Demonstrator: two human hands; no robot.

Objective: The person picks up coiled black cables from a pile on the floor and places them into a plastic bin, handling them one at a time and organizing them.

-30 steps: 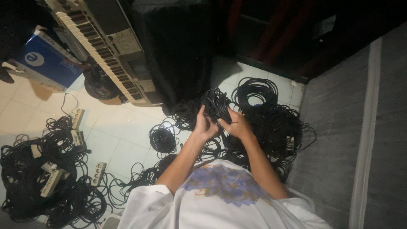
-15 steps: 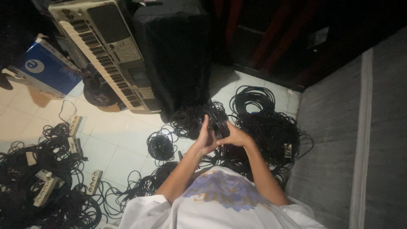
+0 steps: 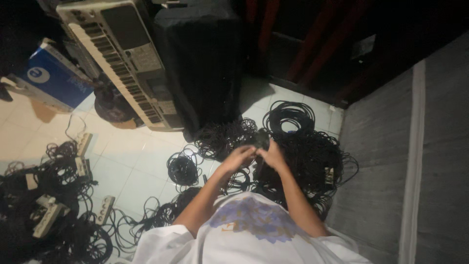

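Note:
Both hands meet in front of me over a heap of black cables (image 3: 312,156) on the tiled floor. My left hand (image 3: 239,157) and my right hand (image 3: 272,155) close together on a small bundle of black cable (image 3: 262,139) that sticks up between the fingers. A loose strand hangs from the bundle down toward the heap. My white shirt with a purple print (image 3: 254,220) fills the bottom of the view.
An electronic keyboard (image 3: 117,54) leans against a black covered box (image 3: 205,63) at the back. A small cable coil (image 3: 183,168) lies left of my hands. More cables and white power strips (image 3: 46,215) sit at the left, with a blue box (image 3: 53,78) behind. A grey wall (image 3: 410,161) runs along the right.
My hands have come closer together and dropped slightly, folding the cable bundle smaller between them. The view has shifted a little.

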